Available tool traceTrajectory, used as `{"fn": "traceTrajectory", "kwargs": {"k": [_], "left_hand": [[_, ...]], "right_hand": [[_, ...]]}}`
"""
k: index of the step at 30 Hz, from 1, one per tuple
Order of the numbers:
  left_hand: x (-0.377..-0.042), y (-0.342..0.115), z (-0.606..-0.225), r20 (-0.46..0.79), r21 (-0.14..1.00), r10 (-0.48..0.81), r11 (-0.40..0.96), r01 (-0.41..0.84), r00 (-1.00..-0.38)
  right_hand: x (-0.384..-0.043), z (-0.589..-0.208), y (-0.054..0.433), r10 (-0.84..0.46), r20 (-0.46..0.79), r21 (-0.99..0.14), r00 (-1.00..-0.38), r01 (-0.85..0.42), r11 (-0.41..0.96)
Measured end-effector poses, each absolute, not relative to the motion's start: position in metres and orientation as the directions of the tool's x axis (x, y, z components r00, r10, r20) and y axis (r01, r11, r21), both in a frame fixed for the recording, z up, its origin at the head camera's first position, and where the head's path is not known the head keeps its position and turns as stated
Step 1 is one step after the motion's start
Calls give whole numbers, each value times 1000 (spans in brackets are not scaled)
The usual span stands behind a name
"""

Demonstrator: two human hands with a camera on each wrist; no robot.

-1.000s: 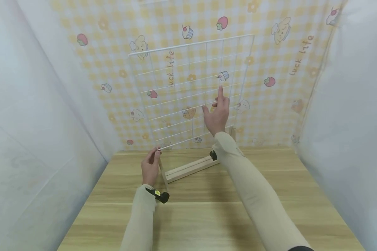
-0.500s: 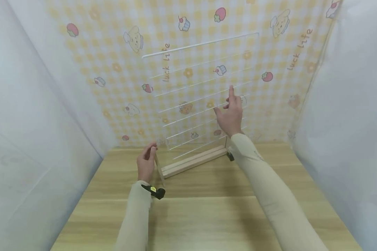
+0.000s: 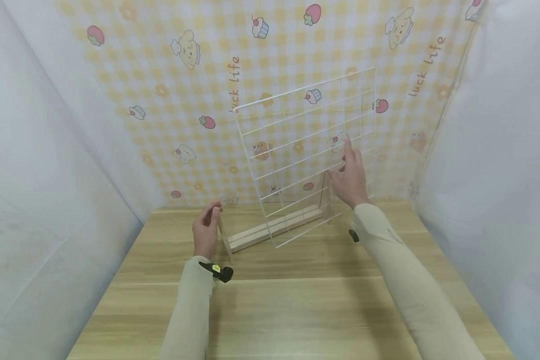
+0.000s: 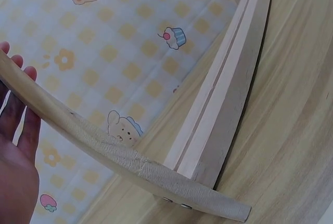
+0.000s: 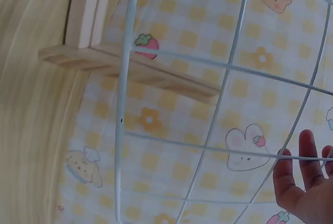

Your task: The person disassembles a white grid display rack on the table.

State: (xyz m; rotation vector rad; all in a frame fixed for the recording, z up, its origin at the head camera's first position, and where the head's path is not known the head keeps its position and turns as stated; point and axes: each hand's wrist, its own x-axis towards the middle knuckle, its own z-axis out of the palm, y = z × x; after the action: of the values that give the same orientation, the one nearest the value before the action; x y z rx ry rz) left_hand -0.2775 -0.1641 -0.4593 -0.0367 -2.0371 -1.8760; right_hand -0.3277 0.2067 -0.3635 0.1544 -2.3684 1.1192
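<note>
Toward the far left corner of the desk [image 3: 270, 310], the left hand [image 3: 205, 232] has its grip closed about the upright end piece of a wooden stand [image 3: 247, 240], whose grooved bar lies slantwise near the far edge. Right of that, a white wire grid [image 3: 297, 162] leans tilted in front of the stand's bar, the right hand [image 3: 351, 181] pinching its wires, index finger pointing up.
</note>
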Motion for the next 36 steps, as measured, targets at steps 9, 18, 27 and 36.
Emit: {"fn": "traceTrajectory", "kwargs": {"k": [9, 18, 27, 36], "left_hand": [[-279, -165, -460, 279, 960, -229, 87, 265, -933], [-278, -165, -459, 283, 959, -223, 99, 267, -933], [-277, -164, -458, 256, 966, -227, 92, 241, -940], [-277, -165, -457, 264, 964, -211, 85, 252, -941]], "right_hand": [[-319, -382, 231, -27, 521, -586, -853, -381, 715], [-308, -401, 261, -75, 496, -507, -865, -358, 784], [-295, -416, 284, -107, 401, -480, -910, -308, 821], [-285, -431, 301, -161, 339, -432, -927, -305, 849]]}}
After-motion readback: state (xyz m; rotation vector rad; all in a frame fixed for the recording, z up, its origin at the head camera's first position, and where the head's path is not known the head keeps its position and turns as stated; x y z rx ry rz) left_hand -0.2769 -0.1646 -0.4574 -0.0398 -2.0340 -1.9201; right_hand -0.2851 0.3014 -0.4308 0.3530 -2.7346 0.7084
